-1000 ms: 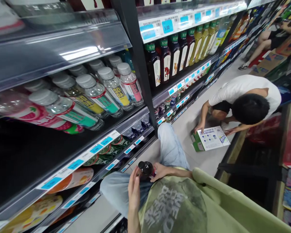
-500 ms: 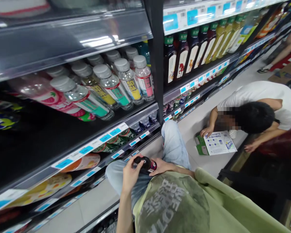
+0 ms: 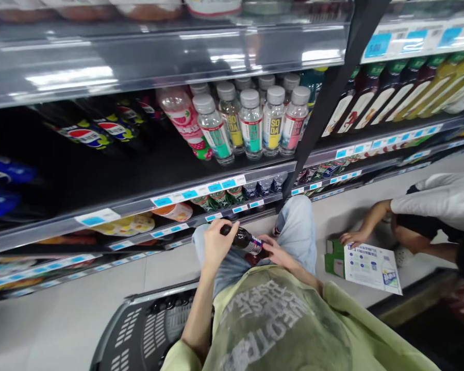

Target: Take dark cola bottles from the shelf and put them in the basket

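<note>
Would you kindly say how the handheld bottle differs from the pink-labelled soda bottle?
The handheld bottle is dark with a black cap; the pink-labelled soda bottle is clear with a pale cap. The handheld bottle is tilted; the soda bottle stands on the shelf. Both bear labels.

The left hand (image 3: 218, 242) grips a dark bottle (image 3: 247, 241) near its cap, the right hand (image 3: 275, 252) its lower part; sodas (image 3: 251, 129) stand at the shelf's (image 3: 139, 167) right end.
</note>
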Demonstrator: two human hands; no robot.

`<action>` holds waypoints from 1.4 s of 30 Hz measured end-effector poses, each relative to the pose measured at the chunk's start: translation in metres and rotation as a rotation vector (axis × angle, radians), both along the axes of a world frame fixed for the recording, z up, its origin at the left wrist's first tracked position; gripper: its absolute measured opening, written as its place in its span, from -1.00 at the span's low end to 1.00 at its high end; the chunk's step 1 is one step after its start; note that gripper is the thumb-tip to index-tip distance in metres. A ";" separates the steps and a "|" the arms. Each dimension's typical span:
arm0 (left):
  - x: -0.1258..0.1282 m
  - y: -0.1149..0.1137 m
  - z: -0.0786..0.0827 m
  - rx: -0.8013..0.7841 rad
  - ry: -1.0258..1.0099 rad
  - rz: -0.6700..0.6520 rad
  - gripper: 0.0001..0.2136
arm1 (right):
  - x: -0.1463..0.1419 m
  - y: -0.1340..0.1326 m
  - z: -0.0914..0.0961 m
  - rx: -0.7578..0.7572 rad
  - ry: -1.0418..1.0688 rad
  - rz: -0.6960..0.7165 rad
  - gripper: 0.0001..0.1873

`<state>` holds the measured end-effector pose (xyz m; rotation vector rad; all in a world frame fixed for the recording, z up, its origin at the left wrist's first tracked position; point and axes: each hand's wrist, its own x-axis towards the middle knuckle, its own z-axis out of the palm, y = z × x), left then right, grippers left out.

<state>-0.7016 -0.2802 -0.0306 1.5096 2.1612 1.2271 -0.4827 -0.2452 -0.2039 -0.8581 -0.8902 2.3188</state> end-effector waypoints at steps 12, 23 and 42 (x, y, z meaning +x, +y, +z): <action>0.026 -0.001 0.011 -0.066 0.031 -0.181 -0.73 | 0.003 0.016 -0.005 -0.247 -0.042 -0.065 -0.37; 0.014 -0.029 -0.023 -0.035 -0.014 0.094 -0.83 | 0.017 0.010 0.009 -0.075 -0.069 -0.100 -0.55; -0.007 -0.218 0.024 -0.188 0.010 0.708 -0.65 | -0.006 -0.005 0.013 0.023 -0.227 0.212 -0.47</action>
